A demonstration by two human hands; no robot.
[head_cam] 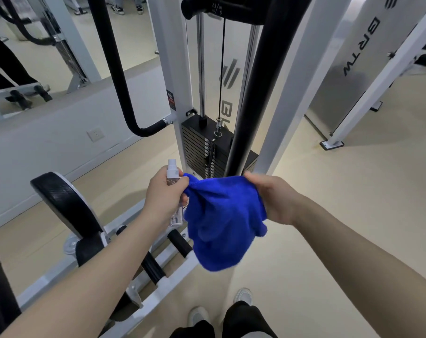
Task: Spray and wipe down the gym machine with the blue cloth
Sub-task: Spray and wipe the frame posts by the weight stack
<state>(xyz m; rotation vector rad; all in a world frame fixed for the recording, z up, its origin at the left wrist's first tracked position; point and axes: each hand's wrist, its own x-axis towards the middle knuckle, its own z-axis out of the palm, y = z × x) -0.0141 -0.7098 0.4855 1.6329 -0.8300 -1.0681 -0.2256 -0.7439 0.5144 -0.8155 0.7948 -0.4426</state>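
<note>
The blue cloth (pixel 221 223) hangs loose in front of me, stretched between both hands. My left hand (pixel 165 196) grips a small clear spray bottle (pixel 172 173) with a white nozzle and also pinches the cloth's left corner. My right hand (pixel 273 198) holds the cloth's right top edge. Behind them stands the white gym machine (pixel 175 69) with a black weight stack (pixel 202 147) and a thick black padded bar (pixel 258 93) running up past the cloth.
A black seat pad (pixel 65 203) and black foot rollers (pixel 180 242) on the white base frame lie low on the left. A curved black handle (pixel 119 76) hangs left. A second white machine (pixel 368 93) stands right. My shoes (pixel 243 296) are on beige floor.
</note>
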